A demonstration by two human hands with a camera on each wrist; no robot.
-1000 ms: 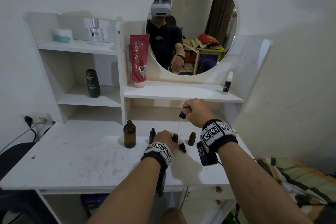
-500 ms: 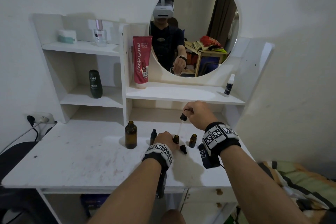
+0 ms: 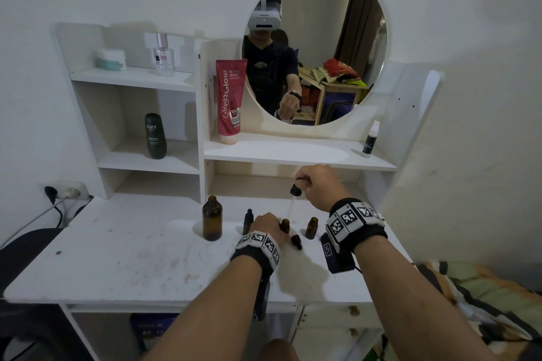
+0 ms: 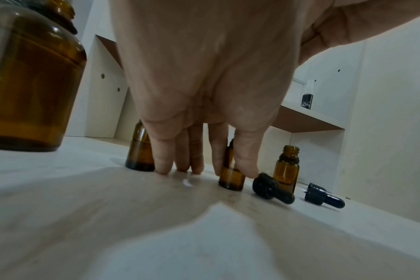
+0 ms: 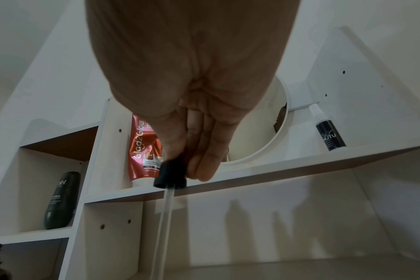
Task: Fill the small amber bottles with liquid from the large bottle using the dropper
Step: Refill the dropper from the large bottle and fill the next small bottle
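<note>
1. The right hand [image 3: 319, 184] is raised over the counter [image 3: 132, 258]; its fingers [image 5: 204, 166] are pinched on the black bulb end of the dropper [image 3: 294, 195], whose clear glass tube slants down toward the middle small amber bottle [image 3: 285, 226].
2. The left hand [image 3: 265, 227] is set on the counter. In the left wrist view its fingers [image 4: 245, 163] are seen pinching the middle small bottle [image 4: 231, 174] between thumb and forefinger to steady it, while the remaining fingertips rest on the counter.
3. The large amber bottle [image 3: 212, 221] stands uncapped to the left of the hands, near but apart from them. A capped small bottle [image 3: 248, 221] stands between it and the left hand.
4. A third small bottle [image 3: 311, 227] stands open to the right of the held one; liquid is seen in its lower part in the left wrist view, though the level cannot be judged exactly.
5. Two black dropper caps [image 4: 272, 189] lie on their sides on the counter in front of the open bottles.
6. The step in hand is judged to be the delivery of liquid into the middle bottle. Whether the tube tip has entered the neck cannot be told.
7. The next move is judged to call for the tip being centred in the narrow neck and the bulb squeezed gently, with the bottle kept upright, so that nothing is spilled.
</note>
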